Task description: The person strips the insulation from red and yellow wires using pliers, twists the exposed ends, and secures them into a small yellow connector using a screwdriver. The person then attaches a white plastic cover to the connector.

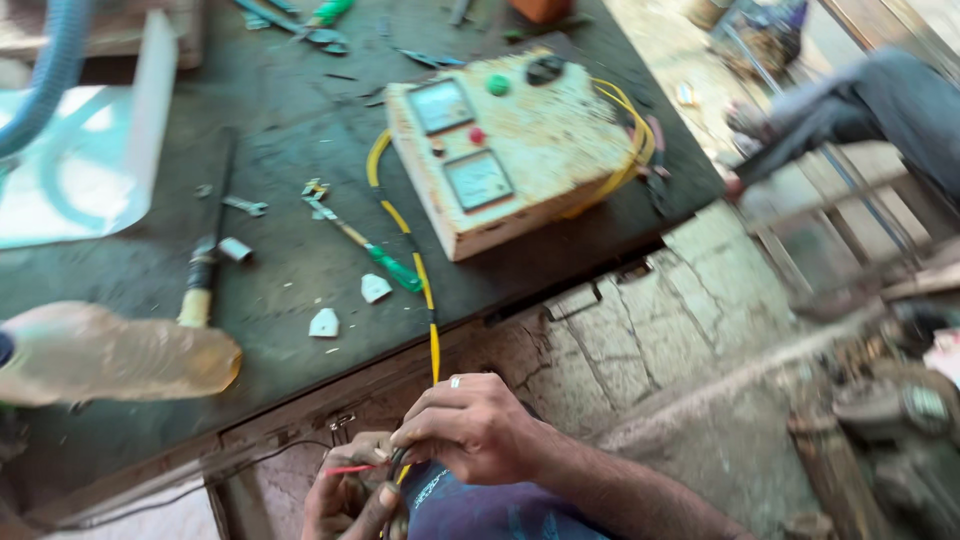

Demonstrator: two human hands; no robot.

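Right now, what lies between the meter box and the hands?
In the head view, the yellow cable runs from the meter box across the dark bench and over its edge to the right hand and left hand. A green-handled screwdriver lies beside it.

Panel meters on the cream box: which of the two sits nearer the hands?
The lower meter, by the front edge of the cream box below the red button. The other meter sits farther back, beside the green button.

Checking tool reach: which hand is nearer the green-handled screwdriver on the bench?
Right. The right hand sits just below the screwdriver, off the bench edge; the left hand is lower still.
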